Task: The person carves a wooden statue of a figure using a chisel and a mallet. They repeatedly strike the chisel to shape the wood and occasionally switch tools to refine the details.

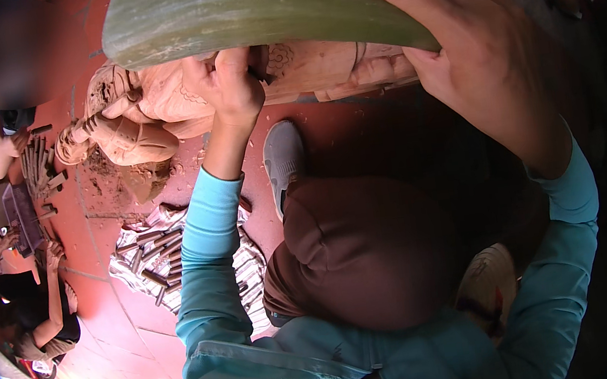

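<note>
Wood, pale and unfinished: a carved figure [157,109] lying on its side on the red floor [358,137], seen from the head camera. Left hand [230,85] closed around a small chisel, barely visible, pressed against the carving's flank to cut. Right hand [475,47], above the carving, clamped on a greenish mallet [243,7], raised for striking. Spare chisels [160,256] on striped cloth [253,271], below the carving, within reach.

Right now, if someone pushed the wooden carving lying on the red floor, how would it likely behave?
The wooden carving looks thick and solid, so probably heavy and stiff. Lying flat on the red floor, it seems unlikely to roll or tip. Its thin carved details might chip if knocked.
</note>
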A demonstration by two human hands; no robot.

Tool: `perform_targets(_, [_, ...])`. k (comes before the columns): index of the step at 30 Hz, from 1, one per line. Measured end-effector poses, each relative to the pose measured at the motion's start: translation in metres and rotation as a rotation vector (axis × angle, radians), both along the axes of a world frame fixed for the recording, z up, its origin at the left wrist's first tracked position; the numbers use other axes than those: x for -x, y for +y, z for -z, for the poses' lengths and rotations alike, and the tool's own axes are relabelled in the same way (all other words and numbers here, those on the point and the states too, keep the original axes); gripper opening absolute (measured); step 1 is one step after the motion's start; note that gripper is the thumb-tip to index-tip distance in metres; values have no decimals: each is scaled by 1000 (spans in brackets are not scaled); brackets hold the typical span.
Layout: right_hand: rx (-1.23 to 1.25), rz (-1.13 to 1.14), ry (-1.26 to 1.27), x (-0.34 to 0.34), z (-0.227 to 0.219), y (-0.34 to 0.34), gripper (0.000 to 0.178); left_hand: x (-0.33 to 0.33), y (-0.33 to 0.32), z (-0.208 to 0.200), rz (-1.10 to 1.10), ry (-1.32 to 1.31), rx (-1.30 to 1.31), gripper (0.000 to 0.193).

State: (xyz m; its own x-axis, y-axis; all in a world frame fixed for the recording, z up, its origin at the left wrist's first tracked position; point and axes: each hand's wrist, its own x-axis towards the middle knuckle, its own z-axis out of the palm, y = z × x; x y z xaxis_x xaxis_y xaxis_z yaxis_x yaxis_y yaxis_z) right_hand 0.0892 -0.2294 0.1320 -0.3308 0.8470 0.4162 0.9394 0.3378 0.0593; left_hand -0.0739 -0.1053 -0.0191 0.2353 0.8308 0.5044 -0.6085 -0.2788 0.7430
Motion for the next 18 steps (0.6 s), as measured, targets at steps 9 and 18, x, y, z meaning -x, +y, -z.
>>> perform_targets(9, [-322,55,-381,-5,4,26,61,-2,9,-11,132,-112,139,10])
perform_targets(18, [-130,46,-196,-9,1,28,68,-5,15,-7,175,-107,145,12])
